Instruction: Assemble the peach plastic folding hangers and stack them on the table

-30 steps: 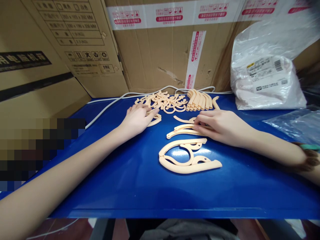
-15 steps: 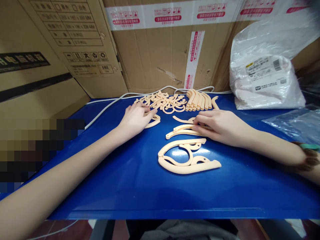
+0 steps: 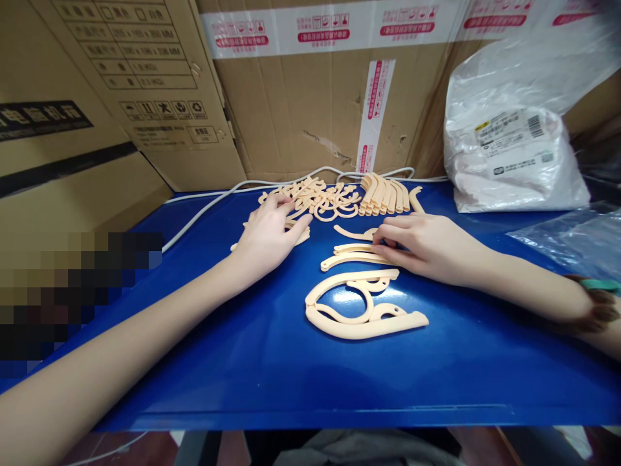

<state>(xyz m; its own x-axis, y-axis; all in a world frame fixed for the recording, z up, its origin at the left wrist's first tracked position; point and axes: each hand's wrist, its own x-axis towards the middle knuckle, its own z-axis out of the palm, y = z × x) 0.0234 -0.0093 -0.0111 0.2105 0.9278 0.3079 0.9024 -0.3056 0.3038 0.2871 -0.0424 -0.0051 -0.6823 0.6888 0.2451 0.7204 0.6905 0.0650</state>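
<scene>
Single head-worn camera: faces forward and down, near, across blue table (image 3: 272, 369) toward cardboard box (image 3: 295, 97).

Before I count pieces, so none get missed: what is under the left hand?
Cream curved pieces poke out on both sides of the left hand; whatever lies directly beneath its palm is covered.

1. Glossy blue surface (image 3: 291, 382).
2. Cardboard box (image 3: 286, 97) at its rear, crossed by white tape (image 3: 320, 35) with red print.
3. Printed carton (image 3: 165, 145) on the left, bearing symbols.
4. Pale cable (image 3: 190, 219) winding along the back.
5. White plastic bag (image 3: 514, 184), labelled, right rear; clear plastic (image 3: 572, 243) just in front.
</scene>
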